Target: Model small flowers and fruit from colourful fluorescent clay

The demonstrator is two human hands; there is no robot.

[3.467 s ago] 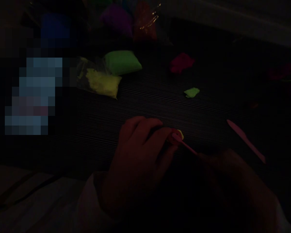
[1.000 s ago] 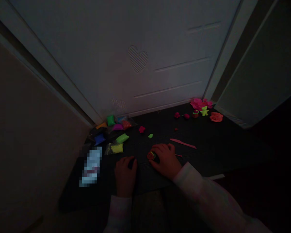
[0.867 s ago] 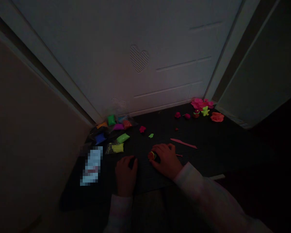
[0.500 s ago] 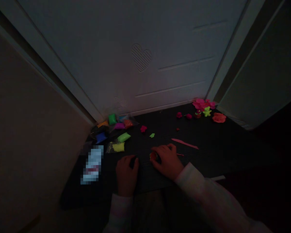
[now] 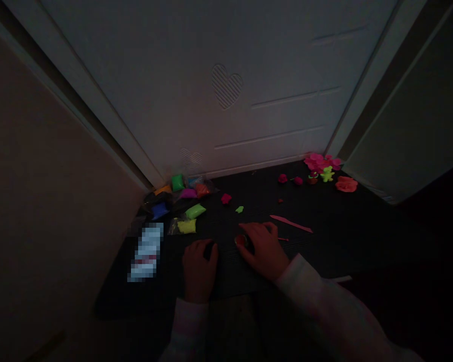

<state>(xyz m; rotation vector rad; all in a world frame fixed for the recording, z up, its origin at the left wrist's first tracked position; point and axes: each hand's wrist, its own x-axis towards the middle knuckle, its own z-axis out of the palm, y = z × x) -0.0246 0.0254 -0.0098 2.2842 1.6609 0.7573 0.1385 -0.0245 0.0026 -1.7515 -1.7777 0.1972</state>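
My right hand (image 5: pixel 263 247) curls over a small, round reddish clay piece (image 5: pixel 240 240) with a pale greenish edge, its thumb and fingers around it. Part of that piece is hidden by the fingers. To the left, my left hand (image 5: pixel 200 261) rests on the dark table (image 5: pixel 226 279), thumb apart from the fingers, holding nothing I can see. A thin pink stick tool (image 5: pixel 284 240) pokes out beyond my right hand. Farther back lie a pink clay knife (image 5: pixel 291 223), a green clay scrap (image 5: pixel 239 209) and a pink star-shaped clay piece (image 5: pixel 226 199).
Bags of coloured clay, among them a yellow one (image 5: pixel 186 226) and a blue one (image 5: pixel 159 210), lie at the left near a blurred bright phone-like object (image 5: pixel 146 252). Finished clay figures, including a yellow bear (image 5: pixel 327 174), stand back right. A white door (image 5: pixel 173 100) borders the table.
The view has shifted slightly, so everything sits a little farther right. My right fingers have moved slightly over the reddish clay piece. My left hand stays on the table.
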